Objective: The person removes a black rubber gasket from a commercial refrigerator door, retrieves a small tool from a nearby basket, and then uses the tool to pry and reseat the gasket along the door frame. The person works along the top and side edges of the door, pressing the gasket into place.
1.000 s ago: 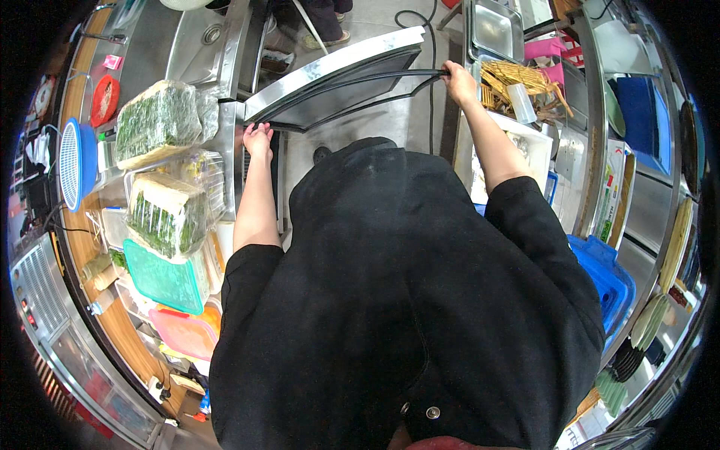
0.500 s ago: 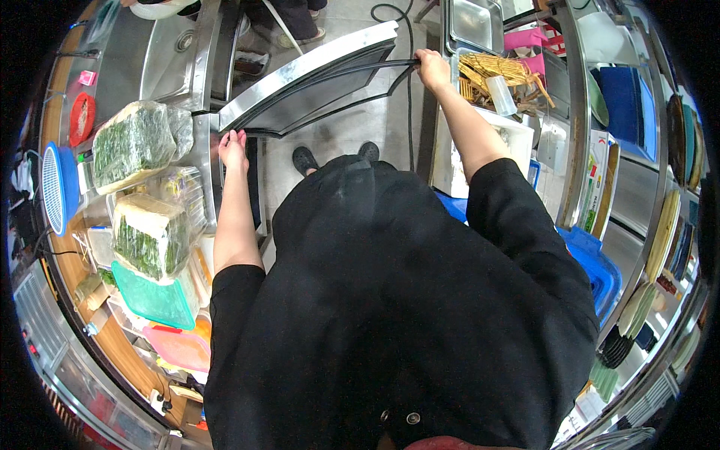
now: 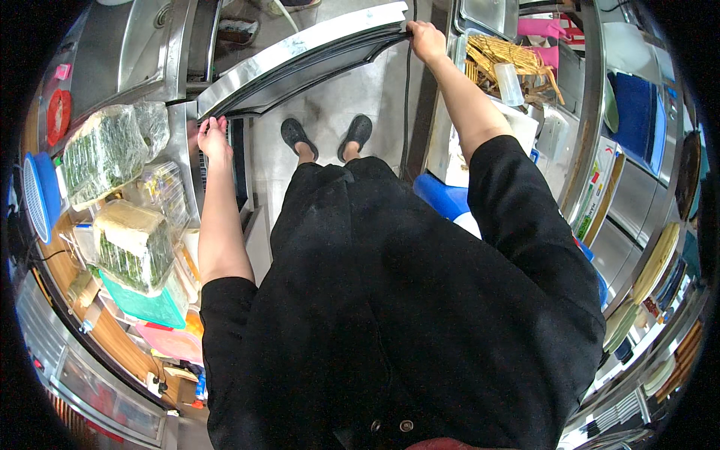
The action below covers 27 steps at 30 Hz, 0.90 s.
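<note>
A metal cabinet door (image 3: 259,66), which looks like a fridge door, stands open across the aisle in front of me. Along its inner side runs a black rubber door gasket (image 3: 300,58), whose lower strip hangs partly off the panel. My right hand (image 3: 427,43) is closed on the gasket at the door's free corner. At the hinge side my left hand (image 3: 215,140) has its fingertips pinched on the gasket's near corner, close to the counter edge. What lies under the fingers is partly hidden.
On the left counter lie wrapped green bundles (image 3: 105,154), a blue basket (image 3: 43,196), a green-lidded box (image 3: 142,300) and a sink (image 3: 144,52). A wooden skewer pile (image 3: 499,56) and white box (image 3: 450,150) stand at right. A black cable (image 3: 406,112) crosses the floor.
My right hand has moved up to the door's free corner, bringing the gasket's upper strip against the door edge. My left hand stays at the hinge side. The view has shifted.
</note>
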{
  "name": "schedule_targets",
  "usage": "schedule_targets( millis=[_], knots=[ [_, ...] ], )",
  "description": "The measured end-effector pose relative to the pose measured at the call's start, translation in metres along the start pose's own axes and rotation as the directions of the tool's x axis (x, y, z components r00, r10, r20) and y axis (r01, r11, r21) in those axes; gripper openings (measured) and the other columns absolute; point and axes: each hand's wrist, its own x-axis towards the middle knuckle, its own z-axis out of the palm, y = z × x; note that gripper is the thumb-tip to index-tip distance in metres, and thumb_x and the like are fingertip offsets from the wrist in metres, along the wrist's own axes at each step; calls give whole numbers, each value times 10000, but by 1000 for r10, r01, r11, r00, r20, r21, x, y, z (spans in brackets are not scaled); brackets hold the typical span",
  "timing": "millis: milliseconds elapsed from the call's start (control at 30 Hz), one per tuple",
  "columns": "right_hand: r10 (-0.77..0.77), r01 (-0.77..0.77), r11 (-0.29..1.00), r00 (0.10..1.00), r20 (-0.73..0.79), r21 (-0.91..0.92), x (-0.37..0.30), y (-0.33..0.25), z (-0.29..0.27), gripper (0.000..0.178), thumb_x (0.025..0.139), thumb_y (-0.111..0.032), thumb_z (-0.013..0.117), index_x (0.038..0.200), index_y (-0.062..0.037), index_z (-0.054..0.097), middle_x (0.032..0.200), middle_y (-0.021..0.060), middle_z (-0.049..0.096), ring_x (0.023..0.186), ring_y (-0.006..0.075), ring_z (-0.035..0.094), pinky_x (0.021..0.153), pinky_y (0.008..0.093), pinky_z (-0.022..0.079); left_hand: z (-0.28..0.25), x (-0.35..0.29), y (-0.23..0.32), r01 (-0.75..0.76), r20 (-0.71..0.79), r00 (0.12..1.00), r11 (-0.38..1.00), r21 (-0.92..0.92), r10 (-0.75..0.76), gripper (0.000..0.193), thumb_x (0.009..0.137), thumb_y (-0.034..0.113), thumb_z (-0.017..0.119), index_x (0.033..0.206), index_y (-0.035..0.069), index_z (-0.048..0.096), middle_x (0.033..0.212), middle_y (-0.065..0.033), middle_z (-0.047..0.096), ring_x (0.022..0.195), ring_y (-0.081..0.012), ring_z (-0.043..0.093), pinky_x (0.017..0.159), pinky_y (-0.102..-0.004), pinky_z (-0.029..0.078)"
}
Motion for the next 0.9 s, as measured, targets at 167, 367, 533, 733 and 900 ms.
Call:
schedule_targets(
  millis=[167, 367, 533, 733, 900],
  knots=[
    [26, -26, 1000, 1000, 4, 16, 7, 1, 2, 202, 863, -101, 525, 987, -164, 671, 1020, 59, 688, 1008, 270, 651, 839, 424, 537, 1, 3, 1, -15, 19, 1000, 1000, -3, 15, 251, 970, 41, 599, 1161, -27, 451, 1003, -208, 656, 867, -259, 701, 810, -344, 607],
    [26, -25, 1000, 999, 31, -8, 18, 3, 10, 199, 868, -102, 522, 988, -165, 668, 1033, 51, 685, 1026, 256, 643, 849, 415, 527, 7, -4, 2, -27, -10, 1000, 1000, -7, 27, 239, 965, 28, 600, 1149, -26, 458, 995, -206, 655, 872, -267, 705, 812, -348, 608],
    [21, -19, 1000, 996, 85, -16, 26, 3, 17, 220, 879, -131, 513, 1023, -164, 676, 1077, 62, 698, 1077, 274, 639, 879, 434, 537, 4, -3, 2, -34, -41, 999, 999, -42, 32, 256, 938, -1, 630, 1137, -23, 471, 982, -199, 661, 839, -263, 709, 768, -349, 618],
    [2, -1, 1000, 996, 90, -18, 31, 6, 24, 270, 827, -117, 613, 1076, -192, 688, 1099, 35, 694, 1058, 274, 645, 874, 417, 543, 6, -7, 5, -29, -35, 999, 1000, 6, 29, 284, 947, 0, 617, 1177, -2, 451, 981, -193, 676, 838, -246, 710, 751, -301, 604],
    [0, -1, 1000, 998, 60, 16, 23, 3, 23, 265, 823, -133, 650, 1081, -182, 690, 1064, 41, 689, 1050, 275, 639, 868, 422, 539, 12, -16, 9, -17, -49, 999, 1000, -7, 17, 304, 950, -2, 611, 1194, -10, 431, 1009, -202, 662, 855, -240, 706, 763, -306, 610]
  ],
)
